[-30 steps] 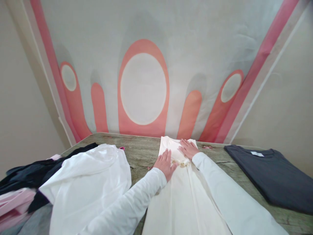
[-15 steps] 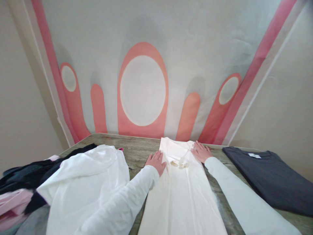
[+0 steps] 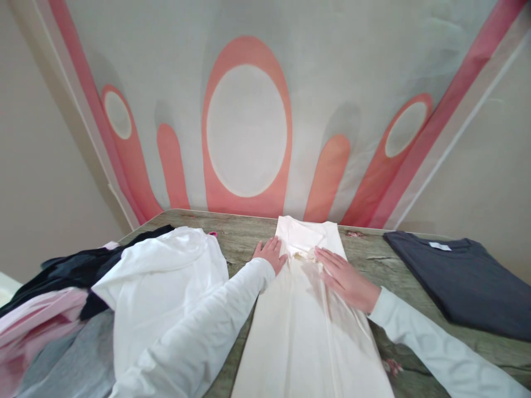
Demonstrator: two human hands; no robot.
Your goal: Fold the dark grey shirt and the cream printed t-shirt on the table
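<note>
A long cream garment [image 3: 307,331] lies lengthwise on the table, its sides folded inward into a narrow strip. Near its far end is a gathered, ruffled bit of cloth [image 3: 305,256]. My left hand [image 3: 271,254] rests flat on the garment's left edge, fingers stretched forward. Just below the ruffle, my right hand [image 3: 346,279] lies over the right part of the garment, its fingers extended and pointing to the left. Neither hand grips the cloth.
To the left sits a white shirt [image 3: 166,293] beside a heap of black [image 3: 70,271], pink [image 3: 50,315] and grey clothes [image 3: 78,359]. A folded dark grey T-shirt [image 3: 464,282] lies on the right of the wood-patterned table [image 3: 236,229]. Behind stands a patterned wall [image 3: 332,72].
My right hand has moved from the far right edge of the garment inward and nearer to me, onto the cloth. My left hand stays at the left edge. The view has shifted slightly.
</note>
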